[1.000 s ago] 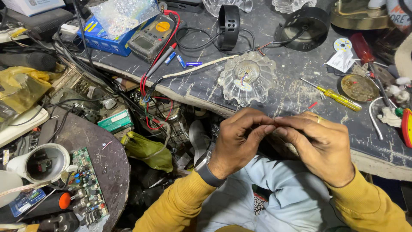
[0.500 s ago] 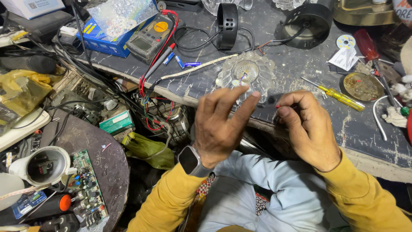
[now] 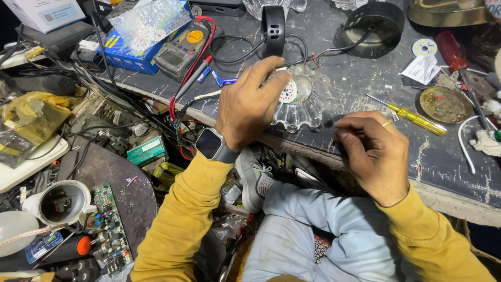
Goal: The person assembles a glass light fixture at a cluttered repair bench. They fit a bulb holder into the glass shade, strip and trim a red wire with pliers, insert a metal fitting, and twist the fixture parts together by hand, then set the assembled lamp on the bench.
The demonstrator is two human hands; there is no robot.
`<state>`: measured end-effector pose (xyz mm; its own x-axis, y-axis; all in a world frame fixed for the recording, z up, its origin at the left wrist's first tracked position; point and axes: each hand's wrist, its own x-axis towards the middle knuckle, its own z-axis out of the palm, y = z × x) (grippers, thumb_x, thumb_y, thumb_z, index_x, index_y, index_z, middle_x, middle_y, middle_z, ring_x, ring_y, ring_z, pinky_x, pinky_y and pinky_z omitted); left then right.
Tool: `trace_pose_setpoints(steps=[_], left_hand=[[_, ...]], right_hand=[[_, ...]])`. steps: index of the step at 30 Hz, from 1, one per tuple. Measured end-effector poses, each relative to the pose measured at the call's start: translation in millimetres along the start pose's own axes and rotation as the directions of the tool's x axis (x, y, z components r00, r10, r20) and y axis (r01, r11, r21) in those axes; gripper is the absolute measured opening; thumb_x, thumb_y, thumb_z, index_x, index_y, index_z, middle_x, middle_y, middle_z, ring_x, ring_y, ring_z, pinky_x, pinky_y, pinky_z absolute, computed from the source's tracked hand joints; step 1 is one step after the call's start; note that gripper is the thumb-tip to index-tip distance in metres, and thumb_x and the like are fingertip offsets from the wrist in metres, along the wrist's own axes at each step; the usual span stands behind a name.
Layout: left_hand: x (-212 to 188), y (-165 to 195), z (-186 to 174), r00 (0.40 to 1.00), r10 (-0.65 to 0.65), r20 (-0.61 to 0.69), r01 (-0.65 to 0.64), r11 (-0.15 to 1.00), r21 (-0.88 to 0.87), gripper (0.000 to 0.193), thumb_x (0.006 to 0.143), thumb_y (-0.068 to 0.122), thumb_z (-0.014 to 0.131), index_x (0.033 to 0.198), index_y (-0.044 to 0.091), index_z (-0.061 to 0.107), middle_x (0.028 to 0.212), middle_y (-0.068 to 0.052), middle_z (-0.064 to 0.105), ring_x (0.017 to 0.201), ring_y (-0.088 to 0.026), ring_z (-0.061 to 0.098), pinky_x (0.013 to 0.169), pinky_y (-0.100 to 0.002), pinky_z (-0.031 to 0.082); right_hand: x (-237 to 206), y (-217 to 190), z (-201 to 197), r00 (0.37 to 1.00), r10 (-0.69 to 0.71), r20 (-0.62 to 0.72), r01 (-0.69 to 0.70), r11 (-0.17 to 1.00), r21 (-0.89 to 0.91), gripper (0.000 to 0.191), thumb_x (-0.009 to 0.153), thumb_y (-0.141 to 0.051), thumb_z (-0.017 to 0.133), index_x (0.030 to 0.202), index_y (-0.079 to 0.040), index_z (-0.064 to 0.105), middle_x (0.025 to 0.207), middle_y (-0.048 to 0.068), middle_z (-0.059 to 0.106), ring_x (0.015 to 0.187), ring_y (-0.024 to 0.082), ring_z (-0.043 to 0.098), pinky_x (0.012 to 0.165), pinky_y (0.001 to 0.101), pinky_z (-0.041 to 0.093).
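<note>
Left hand [image 3: 249,107] reaching to clear scalloped glass shade [image 3: 302,102] at workbench [image 3: 365,78] near edge, fingers spread over rim. Right hand [image 3: 373,151] curled right, contents hidden. Probably rigid, slippery, fragile; best gripped by rim.

Clear fluted glass shade [image 3: 305,107], lying on workbench, round board inside

bright, even overhead light | soft shadows | sharp focus | edges slightly bowed

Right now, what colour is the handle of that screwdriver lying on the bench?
Yellow: the screwdriver has a clear yellow handle, seen plainly in the head view.
</note>
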<state>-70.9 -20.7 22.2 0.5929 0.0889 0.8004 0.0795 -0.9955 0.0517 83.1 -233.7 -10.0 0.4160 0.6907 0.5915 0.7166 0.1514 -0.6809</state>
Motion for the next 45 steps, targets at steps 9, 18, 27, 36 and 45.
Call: trace_pose_setpoints(steps=[9,18,27,36,45], left_hand=[[-8,-6,-5,0.994,0.104,0.037,-0.103,0.995,-0.014,0.039,0.087,0.021,0.077,0.118,0.001,0.066,0.134,-0.017,0.061,0.109,-0.033,0.067,0.081,-0.04,0.059],[-9,-13,5,1.0,-0.008,0.013,0.007,0.999,0.046,0.036,0.096,0.013,0.074,0.128,0.003,0.063,0.125,-0.012,0.067,0.1,-0.026,0.069,0.083,-0.038,0.059],[5,-15,6,0.997,0.029,0.077,-0.015,0.984,-0.178,0.058,0.088,0.005,0.064,0.143,-0.005,0.051,0.131,-0.019,0.063,0.111,-0.037,0.066,0.09,-0.043,0.056],[-2,-34,33,0.945,-0.296,0.14,0.326,0.819,-0.472,0.033,0.091,0.007,0.071,0.123,0.003,0.061,0.116,-0.015,0.068,0.108,-0.032,0.071,0.094,-0.039,0.056],[-26,-37,32,0.962,-0.253,0.098,0.267,0.814,-0.516,0.067,0.094,0.005,0.068,0.157,0.008,0.043,0.137,-0.02,0.061,0.124,-0.037,0.066,0.106,-0.039,0.054]], right_hand=[[20,-24,15,0.984,-0.177,-0.031,0.171,0.976,-0.135,0.013,0.101,0.004,0.069,0.112,-0.002,0.068,0.105,0.012,0.068,0.088,0.022,0.068,0.077,0.0298,0.052],[28,-19,31,0.986,-0.127,-0.106,0.11,0.981,-0.158,0.012,0.102,0.002,0.071,0.113,-0.003,0.07,0.103,0.013,0.068,0.088,0.023,0.067,0.079,0.0314,0.052],[26,-21,38,0.976,-0.143,-0.167,0.112,0.977,-0.183,0.016,0.1,0.002,0.074,0.115,-0.003,0.072,0.104,0.013,0.071,0.088,0.023,0.07,0.078,0.0307,0.054],[26,-20,43,0.936,-0.282,-0.212,0.188,0.907,-0.376,0.016,0.101,-0.003,0.081,0.114,-0.008,0.074,0.102,0.007,0.068,0.099,0.026,0.06,0.089,0.0344,0.048],[25,-32,73,0.953,-0.168,-0.251,0.032,0.882,-0.47,0.011,0.095,-0.013,0.085,0.104,-0.015,0.078,0.12,0.012,0.057,0.122,0.033,0.051,0.106,0.0454,0.038]])
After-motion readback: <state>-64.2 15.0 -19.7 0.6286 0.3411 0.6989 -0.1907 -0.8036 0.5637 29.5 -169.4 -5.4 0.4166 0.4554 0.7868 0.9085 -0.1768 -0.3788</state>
